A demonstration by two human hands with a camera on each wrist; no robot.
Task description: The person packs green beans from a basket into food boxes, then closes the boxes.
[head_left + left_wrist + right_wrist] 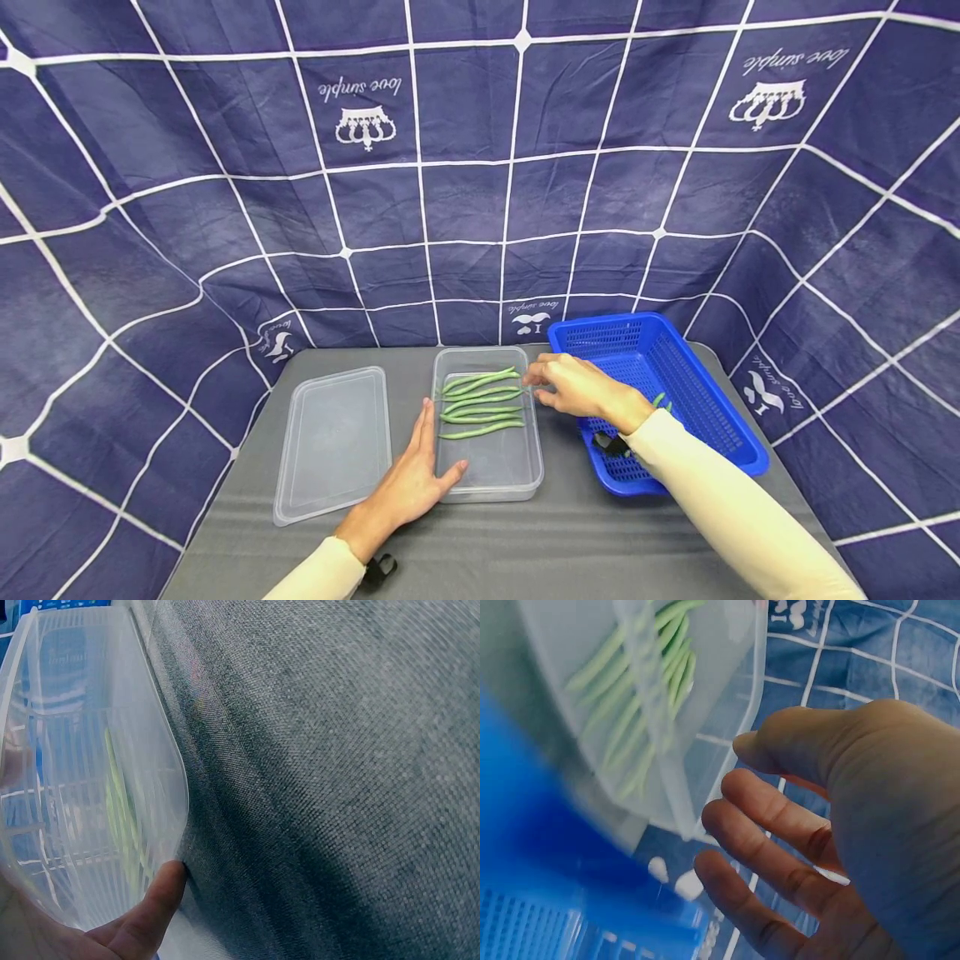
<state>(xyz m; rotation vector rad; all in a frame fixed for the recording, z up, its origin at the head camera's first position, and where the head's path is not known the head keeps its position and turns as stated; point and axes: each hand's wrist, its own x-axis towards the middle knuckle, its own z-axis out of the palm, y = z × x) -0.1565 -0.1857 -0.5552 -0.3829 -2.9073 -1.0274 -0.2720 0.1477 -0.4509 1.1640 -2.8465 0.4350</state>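
Note:
Several green beans (480, 412) lie crosswise in a clear plastic container (491, 483), side by side toward its far half. My left hand (411, 483) touches the container's near left side, fingers straight and thumb spread over the rim; the left wrist view shows a fingertip of that hand (146, 919) by the container wall. At the container's right rim is my right hand (573, 385), fingers loosely bent. The right wrist view shows nothing between the fingers and thumb of this hand (832, 817), with the beans (615, 697) beyond.
On the right stands a blue perforated basket (720, 417), partly under my right forearm, with some green beans (660, 401) showing inside. A clear flat lid (333, 446) lies left of the container. Blue gridded cloth (465, 200) walls in the grey tabletop (480, 550).

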